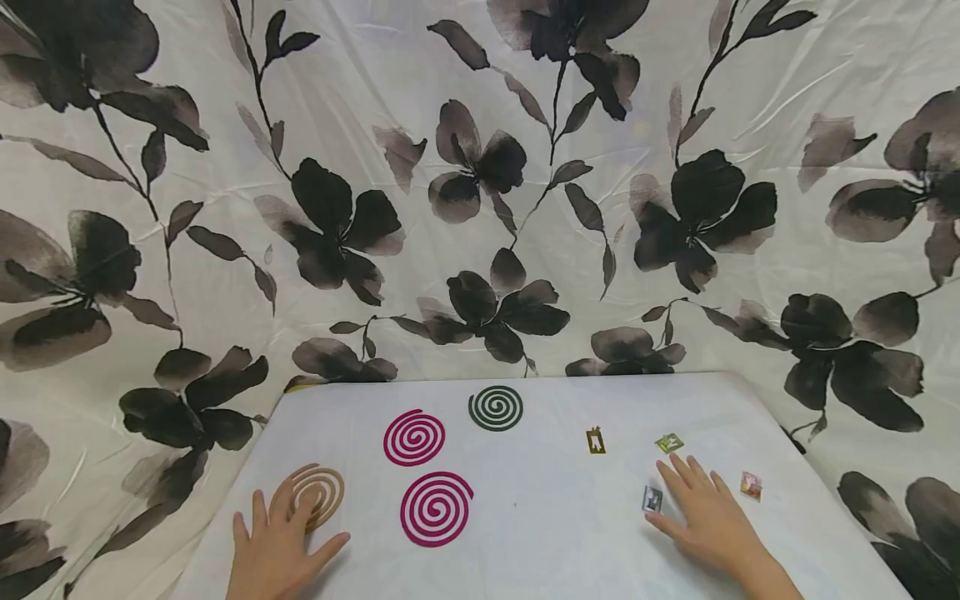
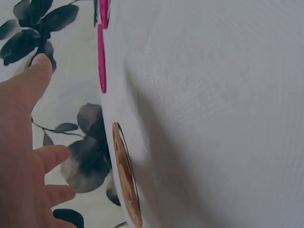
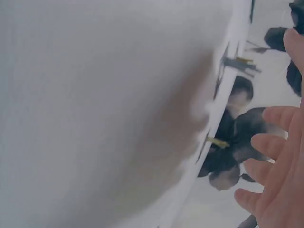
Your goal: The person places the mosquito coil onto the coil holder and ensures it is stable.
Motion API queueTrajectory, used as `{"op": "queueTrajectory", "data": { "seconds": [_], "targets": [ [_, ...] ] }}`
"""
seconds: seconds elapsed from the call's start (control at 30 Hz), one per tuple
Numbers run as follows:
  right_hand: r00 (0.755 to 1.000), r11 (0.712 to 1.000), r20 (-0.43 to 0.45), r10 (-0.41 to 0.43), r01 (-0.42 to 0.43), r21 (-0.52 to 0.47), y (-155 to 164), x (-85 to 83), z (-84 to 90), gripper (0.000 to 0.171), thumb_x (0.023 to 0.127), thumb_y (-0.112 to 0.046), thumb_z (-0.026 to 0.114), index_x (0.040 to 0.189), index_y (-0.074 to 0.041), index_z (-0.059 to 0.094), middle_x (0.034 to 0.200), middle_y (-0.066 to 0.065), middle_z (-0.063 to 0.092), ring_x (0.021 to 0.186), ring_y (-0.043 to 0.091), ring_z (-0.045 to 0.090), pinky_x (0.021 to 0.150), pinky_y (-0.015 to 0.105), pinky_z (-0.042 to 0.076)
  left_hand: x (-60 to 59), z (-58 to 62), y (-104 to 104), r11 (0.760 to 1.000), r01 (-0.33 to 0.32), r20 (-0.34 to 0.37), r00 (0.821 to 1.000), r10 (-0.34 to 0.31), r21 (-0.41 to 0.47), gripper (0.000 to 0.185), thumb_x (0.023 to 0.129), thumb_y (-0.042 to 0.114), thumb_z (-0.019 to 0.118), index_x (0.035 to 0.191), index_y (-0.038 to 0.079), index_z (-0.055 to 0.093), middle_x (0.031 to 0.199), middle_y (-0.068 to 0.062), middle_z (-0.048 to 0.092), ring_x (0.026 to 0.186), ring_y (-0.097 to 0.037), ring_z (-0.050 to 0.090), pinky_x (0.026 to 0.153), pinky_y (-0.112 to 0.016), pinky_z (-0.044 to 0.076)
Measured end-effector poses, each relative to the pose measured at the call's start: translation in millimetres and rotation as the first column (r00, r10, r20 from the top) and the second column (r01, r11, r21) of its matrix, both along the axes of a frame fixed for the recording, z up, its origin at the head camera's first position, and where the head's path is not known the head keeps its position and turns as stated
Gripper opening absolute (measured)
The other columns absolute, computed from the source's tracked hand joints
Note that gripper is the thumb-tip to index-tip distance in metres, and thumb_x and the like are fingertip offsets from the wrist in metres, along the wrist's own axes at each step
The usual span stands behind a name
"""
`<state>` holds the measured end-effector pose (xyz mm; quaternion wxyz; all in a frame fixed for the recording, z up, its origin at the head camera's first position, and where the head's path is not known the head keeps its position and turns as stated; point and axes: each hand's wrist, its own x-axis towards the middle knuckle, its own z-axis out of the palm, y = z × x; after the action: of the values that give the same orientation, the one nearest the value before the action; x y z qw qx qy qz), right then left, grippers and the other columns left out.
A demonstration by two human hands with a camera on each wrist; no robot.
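Left hand (image 1: 277, 546) lies flat on the surface (image 1: 540, 533), fingers straight and spread, fingertips over the tan coil (image 1: 313, 493) at its 12 o'clock. It grips nothing. Left wrist view shows the tan coil (image 2: 126, 183) edge-on just beside the fingers (image 2: 50, 156).

Right hand (image 1: 705, 517) is also flat and relaxed, fingers extended, holding nothing. A grey stand (image 1: 652, 498) sits just beside its thumb side at 9 o'clock, a green stand (image 1: 669, 442) near the fingertips at 12, a pink stand (image 1: 751, 485) at 2, and a gold stand (image 1: 596, 440) farther off at 10.

Between the hands, two pink coils: one (image 1: 437, 508) near, one (image 1: 414, 437) at its 11 o'clock. A dark green coil (image 1: 496, 407) lies toward the far edge. A floral cloth (image 1: 480, 183) hangs behind.
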<state>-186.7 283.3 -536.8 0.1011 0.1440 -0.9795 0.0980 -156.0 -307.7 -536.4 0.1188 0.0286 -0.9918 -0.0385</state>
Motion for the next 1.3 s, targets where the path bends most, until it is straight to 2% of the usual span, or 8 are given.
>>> {"op": "queueTrajectory", "data": {
  "seconds": [0.17,0.27,0.37,0.57,0.7,0.8,1.1,1.3],
  "targets": [
    [0.999,0.999,-0.034,0.029,-0.03,-0.037,-11.8,4.5,5.5,0.07,0.076,-0.058,0.055,0.127,-0.011,0.047,0.132,0.014,0.04,0.122,0.036,0.028,0.095,0.054,0.02,2.5,2.2,5.2,1.0,0.014,-0.039,0.999,-0.013,0.008,0.085,0.062,0.079,0.046,0.113,0.011,0.054,0.124,-0.024,0.037,0.113,-0.054,0.022,0.086,-0.069,0.008],
    [0.996,0.997,-0.075,0.054,-0.058,-0.048,-18.7,6.9,8.7,0.066,0.075,-0.054,0.059,0.124,-0.01,0.049,0.127,0.013,0.044,0.119,0.035,0.034,0.093,0.051,0.025,3.3,6.0,9.4,1.0,0.018,-0.063,0.998,-0.017,0.015,0.081,0.063,0.077,0.048,0.111,0.012,0.056,0.12,-0.02,0.041,0.11,-0.049,0.03,0.08,-0.068,0.021],
    [0.99,0.993,-0.115,0.088,-0.095,-0.063,-26.7,8.4,11.6,0.061,0.075,-0.049,0.063,0.121,-0.01,0.052,0.122,0.011,0.049,0.113,0.031,0.042,0.089,0.048,0.033,3.4,9.4,13.3,1.0,0.025,-0.054,0.998,-0.024,0.01,0.078,0.065,0.075,0.049,0.11,0.012,0.057,0.117,-0.017,0.045,0.107,-0.046,0.036,0.074,-0.067,0.028],
    [0.976,0.983,-0.157,0.149,-0.163,-0.081,-49.4,7.8,14.3,0.047,0.074,-0.041,0.067,0.11,-0.012,0.059,0.109,0.003,0.056,0.101,0.019,0.051,0.08,0.041,0.042,4.3,10.5,18.9,0.996,0.083,-0.052,0.995,-0.081,0.034,0.061,0.07,0.061,0.058,0.105,0.011,0.062,0.109,-0.014,0.054,0.102,-0.038,0.045,0.069,-0.061,0.034],
    [0.975,0.977,-0.147,0.168,-0.185,-0.11,-68.2,5.7,14.1,0.039,0.074,-0.039,0.067,0.104,-0.016,0.061,0.102,-0.007,0.057,0.095,0.012,0.053,0.078,0.035,0.045,4.0,11.2,22.7,0.986,0.134,-0.087,0.988,-0.126,0.103,0.045,0.072,0.047,0.064,0.1,0.011,0.065,0.104,-0.012,0.059,0.101,-0.036,0.049,0.077,-0.057,0.037],
    [0.975,0.969,-0.124,0.186,-0.203,-0.138,-83.7,3.5,13.0,0.035,0.074,-0.038,0.067,0.102,-0.017,0.062,0.099,-0.011,0.057,0.092,0.009,0.054,0.075,0.032,0.046,3.9,11.9,27.9,0.975,0.145,-0.076,0.988,-0.134,0.169,0.039,0.074,0.042,0.065,0.099,0.012,0.064,0.102,-0.012,0.06,0.101,-0.036,0.05,0.078,-0.053,0.039],
    [0.966,0.944,-0.002,0.26,-0.254,-0.21,-135.1,6.6,4.6,0.031,0.08,-0.039,0.062,0.103,-0.018,0.061,0.099,-0.011,0.058,0.091,0.01,0.055,0.075,0.032,0.046,7.0,12.3,47.3,0.955,0.076,0.035,0.995,-0.09,0.286,0.031,0.075,0.037,0.065,0.099,0.017,0.064,0.098,-0.002,0.062,0.089,-0.023,0.057,0.069,-0.044,0.045],
    [0.957,0.925,-0.025,0.289,-0.286,-0.251,-164.3,6.4,-1.2,0.029,0.079,-0.036,0.063,0.102,-0.017,0.061,0.097,-0.011,0.057,0.088,0.01,0.056,0.073,0.032,0.047,5.3,6.4,55.6,0.932,0.019,0.108,0.992,-0.062,0.363,0.032,0.076,0.038,0.065,0.101,0.019,0.064,0.095,0.004,0.061,0.078,-0.013,0.056,0.062,-0.037,0.046]
  ]
}}
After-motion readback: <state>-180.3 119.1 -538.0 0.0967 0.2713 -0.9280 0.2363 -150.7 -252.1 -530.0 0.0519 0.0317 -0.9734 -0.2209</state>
